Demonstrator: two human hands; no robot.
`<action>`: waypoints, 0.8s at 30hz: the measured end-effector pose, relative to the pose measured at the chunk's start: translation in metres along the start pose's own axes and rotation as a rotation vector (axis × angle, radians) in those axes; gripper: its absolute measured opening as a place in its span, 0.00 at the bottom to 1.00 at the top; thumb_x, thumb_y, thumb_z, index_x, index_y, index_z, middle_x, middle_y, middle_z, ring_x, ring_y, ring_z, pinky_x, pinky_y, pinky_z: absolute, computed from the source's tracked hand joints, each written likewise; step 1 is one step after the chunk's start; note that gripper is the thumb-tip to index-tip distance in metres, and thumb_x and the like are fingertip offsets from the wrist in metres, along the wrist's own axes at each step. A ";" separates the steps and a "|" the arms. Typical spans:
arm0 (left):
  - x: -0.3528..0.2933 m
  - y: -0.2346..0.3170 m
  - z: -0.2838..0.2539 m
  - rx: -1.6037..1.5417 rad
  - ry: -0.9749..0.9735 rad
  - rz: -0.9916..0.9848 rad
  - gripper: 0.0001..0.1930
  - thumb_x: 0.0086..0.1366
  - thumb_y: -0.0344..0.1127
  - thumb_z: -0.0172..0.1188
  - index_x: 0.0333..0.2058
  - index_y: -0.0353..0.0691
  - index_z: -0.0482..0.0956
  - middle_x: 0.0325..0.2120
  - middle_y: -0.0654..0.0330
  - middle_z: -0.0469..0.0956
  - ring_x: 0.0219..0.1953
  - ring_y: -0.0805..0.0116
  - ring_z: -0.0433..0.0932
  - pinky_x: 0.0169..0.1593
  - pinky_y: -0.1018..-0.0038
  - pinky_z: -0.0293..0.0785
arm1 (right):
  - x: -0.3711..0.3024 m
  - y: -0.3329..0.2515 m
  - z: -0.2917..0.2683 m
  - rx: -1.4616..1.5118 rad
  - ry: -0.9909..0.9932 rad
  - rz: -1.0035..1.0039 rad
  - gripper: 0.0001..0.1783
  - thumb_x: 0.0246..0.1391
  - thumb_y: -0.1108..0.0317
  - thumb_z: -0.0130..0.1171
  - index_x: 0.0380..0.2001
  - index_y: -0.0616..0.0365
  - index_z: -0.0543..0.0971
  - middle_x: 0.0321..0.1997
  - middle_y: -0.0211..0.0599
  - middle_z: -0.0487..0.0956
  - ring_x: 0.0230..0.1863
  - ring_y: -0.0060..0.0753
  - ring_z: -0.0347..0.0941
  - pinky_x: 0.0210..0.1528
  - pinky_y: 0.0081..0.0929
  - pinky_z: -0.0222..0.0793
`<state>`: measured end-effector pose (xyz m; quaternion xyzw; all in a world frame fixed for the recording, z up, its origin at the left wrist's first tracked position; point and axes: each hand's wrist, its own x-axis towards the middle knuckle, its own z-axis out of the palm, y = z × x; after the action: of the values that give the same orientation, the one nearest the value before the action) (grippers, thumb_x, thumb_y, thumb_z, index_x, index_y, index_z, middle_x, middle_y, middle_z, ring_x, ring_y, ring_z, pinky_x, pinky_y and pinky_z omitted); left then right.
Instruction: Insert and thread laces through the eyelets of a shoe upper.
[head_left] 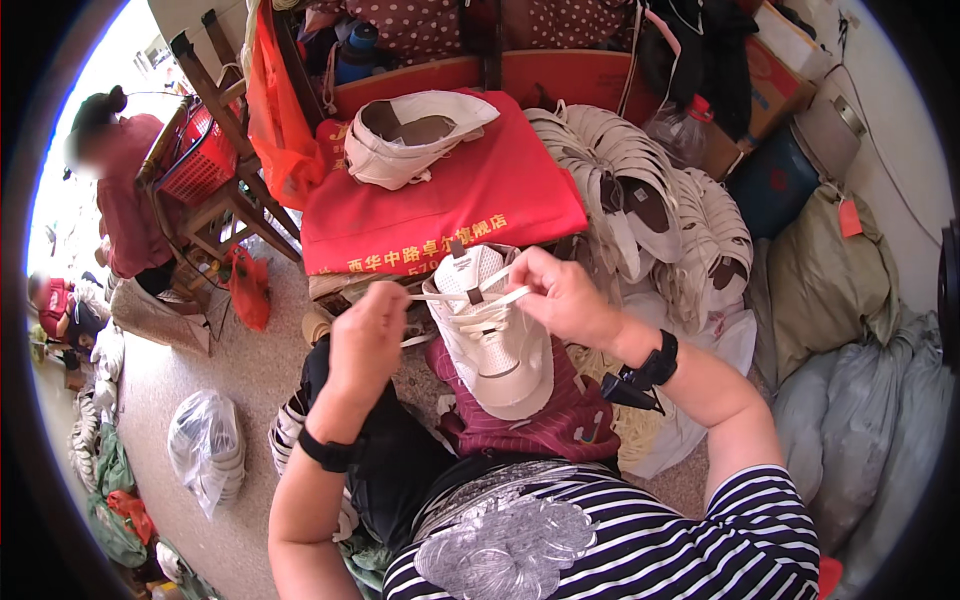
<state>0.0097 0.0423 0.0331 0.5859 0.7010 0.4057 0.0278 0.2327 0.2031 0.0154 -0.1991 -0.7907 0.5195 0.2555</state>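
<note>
A white sneaker rests on a maroon striped cloth over my lap, its toe toward me and its tongue pointing away. White shoelace crosses the lower eyelets. My left hand, slightly blurred, is closed at the left of the shoe, and a lace end runs from its fingers to the tongue. At the upper right of the shoe, my right hand pinches the lace between thumb and fingers. Beyond them, another white sneaker without visible lacing lies on a red cloth-covered stand.
Nested rows of white shoes stand right of the stand. A red plastic bag hangs at its left. Bagged shoes lie on the floor at left. Grey sacks line the right side. Another person is at far left.
</note>
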 end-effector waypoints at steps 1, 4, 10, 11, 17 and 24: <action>-0.002 -0.009 -0.009 0.012 0.047 -0.073 0.02 0.65 0.26 0.58 0.36 0.38 0.75 0.26 0.51 0.78 0.27 0.59 0.81 0.32 0.69 0.75 | -0.003 0.002 0.000 0.001 0.000 0.000 0.06 0.59 0.70 0.59 0.36 0.58 0.73 0.25 0.29 0.76 0.26 0.20 0.72 0.31 0.23 0.68; -0.002 -0.045 -0.041 -0.079 0.163 -0.215 0.02 0.67 0.26 0.58 0.37 0.37 0.76 0.22 0.57 0.76 0.24 0.75 0.74 0.29 0.74 0.72 | -0.005 -0.011 -0.004 -0.125 -0.095 0.066 0.08 0.55 0.71 0.60 0.36 0.59 0.73 0.23 0.37 0.76 0.25 0.33 0.75 0.31 0.30 0.70; -0.019 -0.029 -0.029 -0.109 -0.011 -0.321 0.04 0.68 0.29 0.57 0.38 0.36 0.78 0.19 0.56 0.74 0.21 0.71 0.74 0.28 0.74 0.70 | 0.019 -0.021 -0.011 -0.387 0.014 -0.144 0.10 0.54 0.68 0.60 0.37 0.59 0.73 0.39 0.41 0.73 0.36 0.45 0.77 0.38 0.38 0.73; -0.018 -0.027 -0.028 -0.108 -0.010 -0.321 0.04 0.68 0.29 0.57 0.38 0.36 0.78 0.19 0.56 0.74 0.21 0.71 0.74 0.28 0.74 0.70 | 0.023 -0.021 -0.009 -0.484 -0.022 -0.228 0.10 0.54 0.67 0.60 0.37 0.58 0.74 0.40 0.42 0.72 0.38 0.47 0.76 0.40 0.40 0.73; -0.020 -0.017 -0.026 -0.079 -0.112 -0.336 0.07 0.68 0.32 0.56 0.41 0.37 0.78 0.22 0.53 0.77 0.25 0.61 0.79 0.31 0.69 0.73 | 0.036 -0.023 -0.009 -0.668 -0.271 -0.162 0.11 0.54 0.64 0.61 0.37 0.57 0.75 0.42 0.42 0.72 0.40 0.47 0.75 0.43 0.42 0.72; -0.036 -0.018 -0.013 -0.004 -0.395 -0.217 0.09 0.64 0.30 0.55 0.39 0.33 0.80 0.24 0.59 0.78 0.29 0.71 0.78 0.35 0.75 0.73 | 0.051 -0.027 -0.008 -0.687 -0.472 -0.073 0.13 0.50 0.59 0.63 0.31 0.58 0.78 0.39 0.44 0.74 0.41 0.48 0.75 0.43 0.40 0.71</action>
<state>-0.0005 0.0056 0.0152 0.5749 0.7401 0.2794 0.2092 0.1959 0.2281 0.0532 -0.1201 -0.9614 0.2476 0.0040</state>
